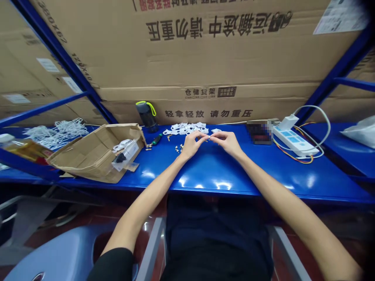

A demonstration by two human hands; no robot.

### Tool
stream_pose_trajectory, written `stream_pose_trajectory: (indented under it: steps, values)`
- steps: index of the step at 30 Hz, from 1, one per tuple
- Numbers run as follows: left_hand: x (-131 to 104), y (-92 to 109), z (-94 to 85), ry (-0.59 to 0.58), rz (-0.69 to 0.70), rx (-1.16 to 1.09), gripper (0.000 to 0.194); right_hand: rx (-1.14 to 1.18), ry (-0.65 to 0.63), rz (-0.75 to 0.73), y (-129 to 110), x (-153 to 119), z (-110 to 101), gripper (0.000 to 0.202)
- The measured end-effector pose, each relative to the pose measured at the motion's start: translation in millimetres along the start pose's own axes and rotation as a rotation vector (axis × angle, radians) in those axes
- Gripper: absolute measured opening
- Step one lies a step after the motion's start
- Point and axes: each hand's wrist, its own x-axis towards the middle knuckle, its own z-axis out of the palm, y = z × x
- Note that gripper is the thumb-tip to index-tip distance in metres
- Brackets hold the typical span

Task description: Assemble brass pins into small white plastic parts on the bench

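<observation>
Well, a blue tabletop (216, 168) spans mid-frame, an open carton (88, 156) at left. White parts (183, 128) lie bunched near centre; just below, the left hand (191, 145) and right hand (230, 143) nearly meet, each grip pinching one tiny piece (209, 137), indistinct, right of centre.

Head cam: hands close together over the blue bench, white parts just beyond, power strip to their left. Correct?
Wrong side: the head view shows the power strip to the right of the right hand, not left. The rest stands.
</observation>
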Motion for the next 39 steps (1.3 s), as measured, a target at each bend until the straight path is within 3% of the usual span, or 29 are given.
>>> stream_pose_trajectory:
  steps: [4, 10, 17, 39]
  values:
    - [-0.2, -5.8, -3.5, -0.066, 0.025, 0.063, 0.026, -0.112, -0.029, -0.031, 1.2, -1.1, -1.9, 0.034]
    - [1.1, -12.8, -15.8, -0.330, 0.090, 0.247, 0.023, -0.402, -0.174, -0.053, 3.0, -1.2, -4.1, 0.012]
    - [0.9, -9.6, -24.1, -0.551, 0.133, 0.400, 0.024, -0.637, -0.320, -0.124, 5.4, -2.6, -2.2, 0.011]
    - [6.4, -0.9, -42.3, -0.645, 0.061, 0.394, 0.023, -0.659, -0.375, -0.161, 10.3, -4.0, 1.3, 0.014]
